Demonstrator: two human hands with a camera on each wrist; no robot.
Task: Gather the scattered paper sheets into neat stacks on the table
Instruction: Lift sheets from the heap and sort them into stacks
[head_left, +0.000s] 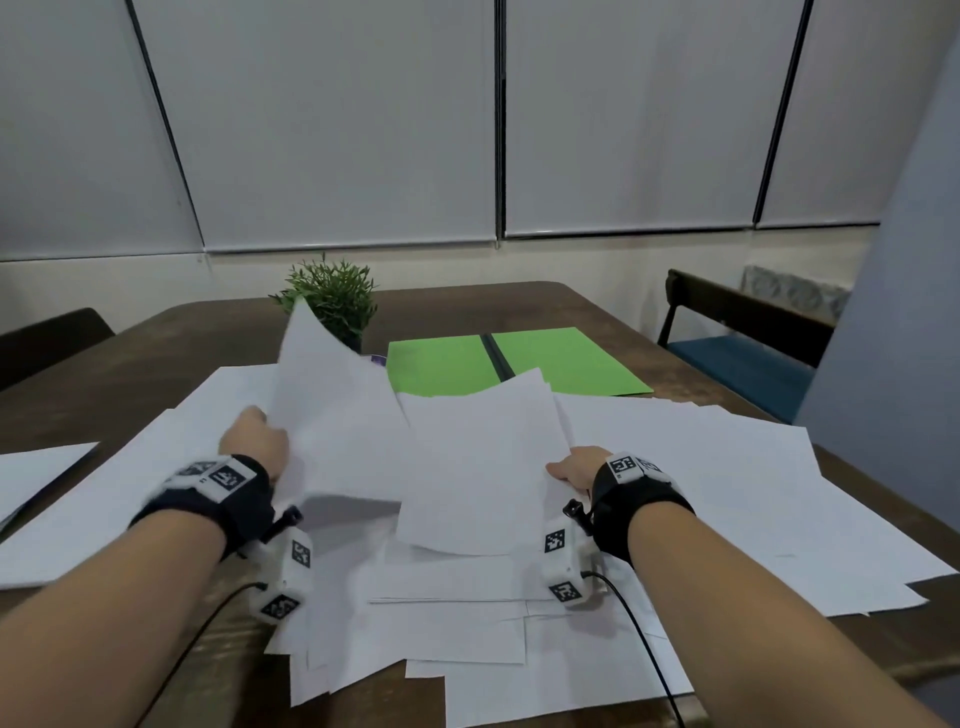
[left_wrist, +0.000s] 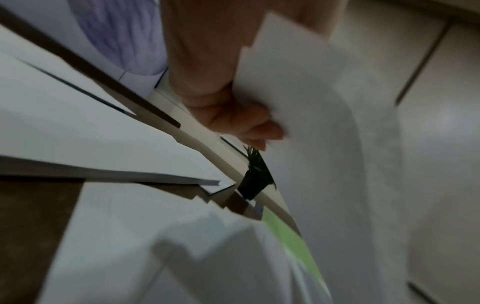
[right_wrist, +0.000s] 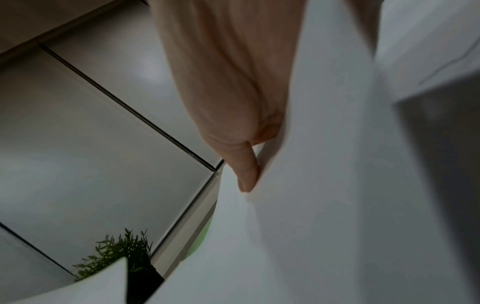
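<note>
Head view: set high at the near table (head_left: 597, 312) edge, faced forward-down toward the potted plant (head_left: 332, 296). Wrist views: held close against raised sheets, faced toward the same plant (left_wrist: 255, 174) (right_wrist: 122, 248), which is shared by all three.

Soft, even indoor light fills the head view, with no glare; the straight dark seams between the pale grey roller blinds (head_left: 343, 119) lean outward towards the edges (wide-angle distortion). A lifted white paper sheet (head_left: 332, 395) casts a soft grey shadow on the sheets beneath it, and the left hand (head_left: 254, 441) beside it is smeared by motion. Both wrist views are dimmer and strongly blurred; the small green potted plant (right_wrist: 122, 253) looks comparatively sharp in the right wrist view.
</note>
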